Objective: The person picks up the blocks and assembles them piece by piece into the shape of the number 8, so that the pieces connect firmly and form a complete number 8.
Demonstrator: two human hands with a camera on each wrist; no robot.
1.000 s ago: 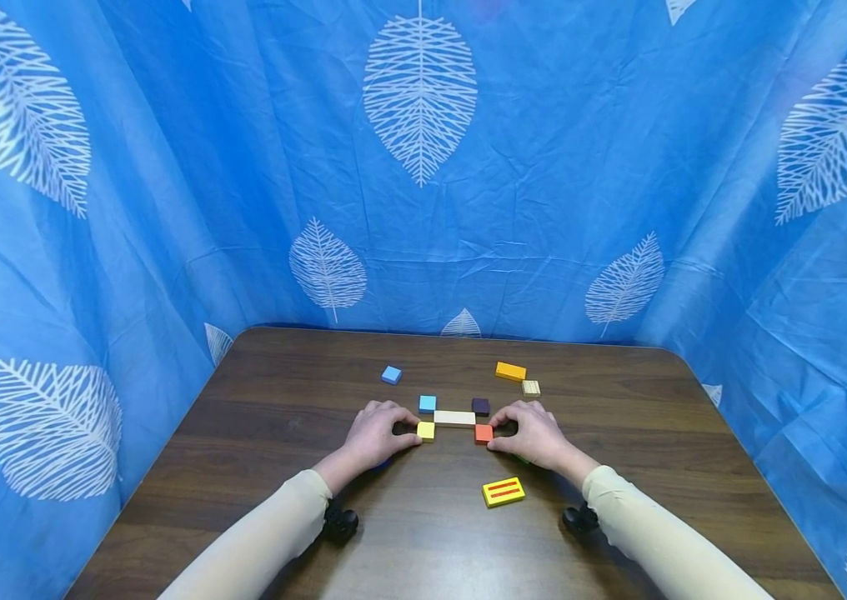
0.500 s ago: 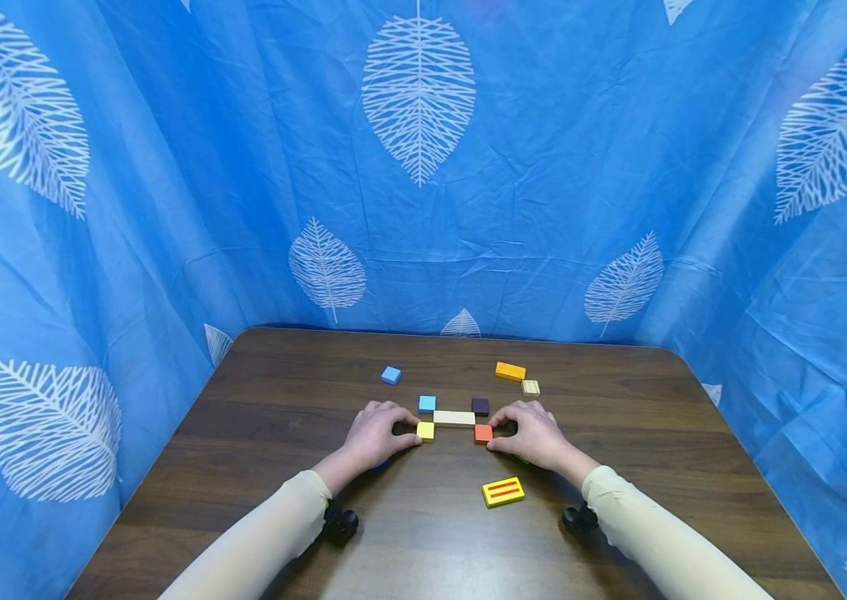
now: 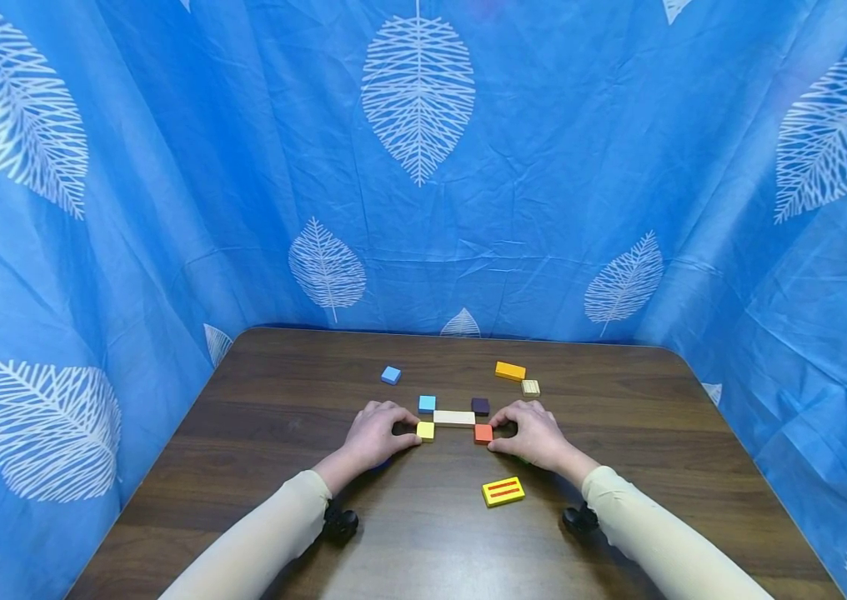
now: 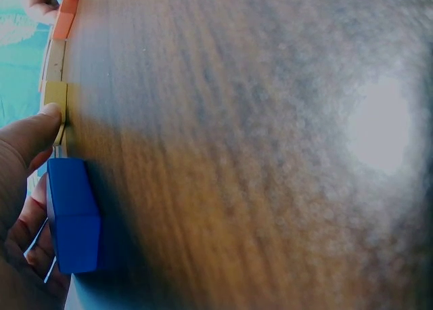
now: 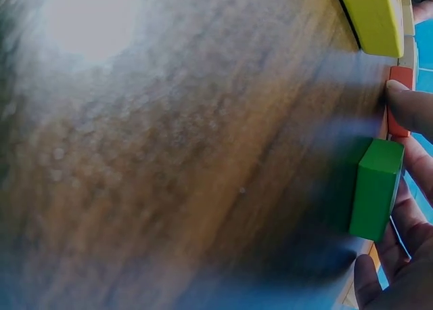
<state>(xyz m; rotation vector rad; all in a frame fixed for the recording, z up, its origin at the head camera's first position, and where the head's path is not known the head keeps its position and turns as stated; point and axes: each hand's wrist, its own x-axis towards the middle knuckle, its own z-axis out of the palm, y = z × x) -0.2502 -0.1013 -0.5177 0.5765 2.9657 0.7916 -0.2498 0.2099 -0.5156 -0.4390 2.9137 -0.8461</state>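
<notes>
The cloth (image 3: 243, 183) is of bright blue colour and carries a pattern of large white leaves with many thin veins. The table (image 3: 303, 367) is dark brown, with a streaky wood grain. The yellow block (image 3: 426, 432) is plain, and so is the red block (image 3: 483, 434) (in the left wrist view it looks rather orange). The long bar (image 3: 454, 419) is pale cream. The striped block (image 3: 503, 492) is yellow with two red stripes; the lined block (image 3: 531, 388) is beige with thin lines. The sleeves (image 3: 266, 529) are cream.
</notes>
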